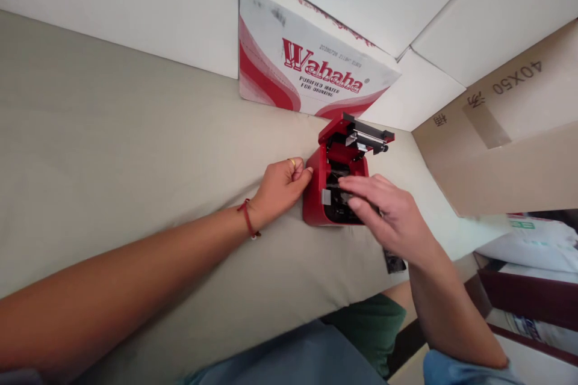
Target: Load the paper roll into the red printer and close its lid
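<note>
A small red box-shaped machine, looking like a label printer, stands on the cloth-covered surface. Its lid is raised, with a roller along the lid's edge, and the inside is black. My left hand, curled with the fingers closed, rests against the machine's left side. Over the open compartment is my right hand, its fingers stretched out and the thumb apart, fingertips at the black interior. Whether those fingertips touch anything inside I cannot tell. A black shiny piece lies partly hidden below my right wrist.
Behind the machine stands a Wahaha water carton among white boxes. A brown cardboard box is on the right. Lower right, a white plastic bag lies by dark red shelving. The beige cloth spreads left.
</note>
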`<action>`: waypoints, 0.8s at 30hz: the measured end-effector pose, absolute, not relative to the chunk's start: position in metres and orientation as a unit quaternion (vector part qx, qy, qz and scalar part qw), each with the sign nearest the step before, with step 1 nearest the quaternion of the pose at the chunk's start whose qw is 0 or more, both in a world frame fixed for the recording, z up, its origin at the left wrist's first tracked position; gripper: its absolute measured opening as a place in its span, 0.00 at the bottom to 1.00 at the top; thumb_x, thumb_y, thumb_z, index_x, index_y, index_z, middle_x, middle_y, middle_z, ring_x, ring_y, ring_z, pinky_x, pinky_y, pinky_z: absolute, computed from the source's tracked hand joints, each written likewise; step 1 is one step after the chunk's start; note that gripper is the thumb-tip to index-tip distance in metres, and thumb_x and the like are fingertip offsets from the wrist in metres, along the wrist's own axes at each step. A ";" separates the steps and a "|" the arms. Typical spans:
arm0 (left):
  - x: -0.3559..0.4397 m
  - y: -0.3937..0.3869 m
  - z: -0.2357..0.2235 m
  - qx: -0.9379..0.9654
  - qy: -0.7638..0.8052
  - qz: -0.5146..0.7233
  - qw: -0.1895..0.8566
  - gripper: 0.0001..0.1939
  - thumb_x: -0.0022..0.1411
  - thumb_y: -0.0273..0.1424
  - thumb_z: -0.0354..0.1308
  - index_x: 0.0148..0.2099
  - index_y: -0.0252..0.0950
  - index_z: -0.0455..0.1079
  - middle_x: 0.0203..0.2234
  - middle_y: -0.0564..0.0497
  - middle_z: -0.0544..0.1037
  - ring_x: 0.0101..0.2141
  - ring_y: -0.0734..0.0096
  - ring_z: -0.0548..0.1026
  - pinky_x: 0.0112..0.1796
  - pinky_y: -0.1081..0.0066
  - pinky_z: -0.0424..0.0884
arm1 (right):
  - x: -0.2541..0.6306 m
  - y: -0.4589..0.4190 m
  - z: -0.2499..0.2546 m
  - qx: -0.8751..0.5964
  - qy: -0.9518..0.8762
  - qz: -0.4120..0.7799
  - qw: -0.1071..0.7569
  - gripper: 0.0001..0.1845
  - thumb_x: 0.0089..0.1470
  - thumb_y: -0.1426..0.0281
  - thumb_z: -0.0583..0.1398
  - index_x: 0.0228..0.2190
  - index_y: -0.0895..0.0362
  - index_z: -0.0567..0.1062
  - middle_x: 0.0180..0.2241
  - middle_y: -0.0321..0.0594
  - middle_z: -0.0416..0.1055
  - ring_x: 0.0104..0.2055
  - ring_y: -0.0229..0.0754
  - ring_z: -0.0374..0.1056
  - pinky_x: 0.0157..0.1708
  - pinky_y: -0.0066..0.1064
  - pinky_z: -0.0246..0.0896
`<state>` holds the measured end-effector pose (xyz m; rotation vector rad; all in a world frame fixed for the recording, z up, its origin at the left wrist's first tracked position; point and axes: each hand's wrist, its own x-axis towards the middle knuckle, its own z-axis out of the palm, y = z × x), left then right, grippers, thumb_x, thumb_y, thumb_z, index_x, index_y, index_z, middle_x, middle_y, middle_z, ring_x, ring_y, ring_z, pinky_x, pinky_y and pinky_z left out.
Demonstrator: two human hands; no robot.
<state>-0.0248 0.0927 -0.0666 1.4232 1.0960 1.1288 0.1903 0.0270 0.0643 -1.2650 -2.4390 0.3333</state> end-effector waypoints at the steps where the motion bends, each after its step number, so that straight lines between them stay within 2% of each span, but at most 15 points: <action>1: -0.025 0.092 -0.067 0.584 0.460 0.475 0.471 0.20 0.69 0.36 0.57 0.27 0.42 0.52 0.20 0.60 0.57 0.24 0.74 0.55 0.29 0.69 0.57 | 0.191 0.015 0.062 -0.427 -0.878 0.114 0.183 0.17 0.75 0.67 0.62 0.61 0.51 0.81 0.61 0.46 0.85 0.62 0.48 0.81 0.65 0.45 0.77; 4: -0.025 0.086 -0.064 0.590 0.474 0.553 0.348 0.14 0.71 0.35 0.59 0.33 0.41 0.61 0.26 0.56 0.67 0.28 0.71 0.67 0.33 0.68 0.66 | 0.196 -0.015 0.048 -0.414 -0.895 0.068 0.153 0.24 0.74 0.69 0.63 0.67 0.53 0.76 0.69 0.50 0.78 0.72 0.51 0.74 0.73 0.52 0.69; 7: -0.024 0.067 -0.054 0.662 0.377 0.620 0.187 0.02 0.74 0.30 0.59 0.44 0.39 0.71 0.41 0.47 0.79 0.45 0.63 0.78 0.49 0.62 0.76 | 0.203 -0.033 0.030 -0.435 -0.888 0.032 0.146 0.30 0.74 0.71 0.62 0.72 0.54 0.70 0.72 0.51 0.74 0.78 0.50 0.66 0.79 0.55 0.58; 8: -0.022 0.059 -0.050 0.701 0.327 0.615 0.155 0.04 0.74 0.28 0.58 0.48 0.39 0.73 0.46 0.45 0.81 0.49 0.61 0.80 0.53 0.60 0.76 | 0.205 -0.037 0.026 -0.436 -0.887 0.026 0.149 0.31 0.73 0.72 0.62 0.73 0.54 0.69 0.72 0.51 0.73 0.78 0.49 0.65 0.80 0.55 0.56; 10: -0.020 0.044 -0.044 0.773 0.222 0.586 0.098 0.08 0.74 0.27 0.59 0.53 0.39 0.75 0.48 0.44 0.85 0.53 0.57 0.82 0.56 0.57 0.76 | 0.210 -0.043 0.021 -0.431 -0.888 0.022 0.158 0.32 0.73 0.72 0.62 0.74 0.55 0.69 0.71 0.51 0.75 0.78 0.48 0.65 0.81 0.54 0.54; 14: -0.016 0.029 -0.040 0.829 0.194 0.523 0.028 0.12 0.74 0.26 0.62 0.57 0.36 0.76 0.48 0.45 0.90 0.51 0.60 0.86 0.58 0.57 0.75 | 0.223 -0.042 0.022 -0.422 -0.874 0.067 0.230 0.23 0.73 0.69 0.62 0.66 0.50 0.79 0.64 0.46 0.83 0.70 0.50 0.76 0.79 0.54 0.60; 17: -0.017 0.029 -0.041 0.836 0.187 0.517 0.001 0.08 0.73 0.24 0.64 0.53 0.35 0.77 0.45 0.48 0.91 0.50 0.63 0.88 0.56 0.59 0.76 | 0.236 -0.013 0.021 -0.506 -0.764 0.104 0.387 0.17 0.77 0.65 0.58 0.55 0.47 0.86 0.56 0.43 0.87 0.62 0.50 0.82 0.72 0.54 0.70; 20: -0.018 0.030 -0.042 0.835 0.184 0.519 -0.001 0.06 0.74 0.24 0.64 0.51 0.38 0.78 0.44 0.51 0.91 0.49 0.66 0.88 0.55 0.61 0.76 | 0.246 0.045 0.014 -0.583 -0.616 0.129 0.514 0.23 0.78 0.55 0.55 0.58 0.51 0.84 0.62 0.49 0.84 0.66 0.52 0.79 0.68 0.54 0.73; 22: -0.018 0.030 -0.043 0.834 0.184 0.520 0.007 0.07 0.74 0.24 0.64 0.50 0.39 0.78 0.43 0.52 0.91 0.49 0.67 0.88 0.56 0.61 0.76 | 0.245 0.087 0.012 -0.608 -0.576 0.171 0.520 0.31 0.78 0.50 0.50 0.65 0.52 0.78 0.68 0.50 0.78 0.69 0.51 0.77 0.68 0.53 0.72; 24: -0.018 0.029 -0.043 0.836 0.182 0.518 0.016 0.07 0.74 0.24 0.63 0.51 0.40 0.78 0.44 0.52 0.91 0.50 0.67 0.88 0.57 0.60 0.77 | 0.238 0.119 0.015 -0.616 -0.563 0.212 0.509 0.37 0.79 0.47 0.41 0.70 0.53 0.74 0.69 0.50 0.77 0.70 0.50 0.75 0.68 0.52 0.73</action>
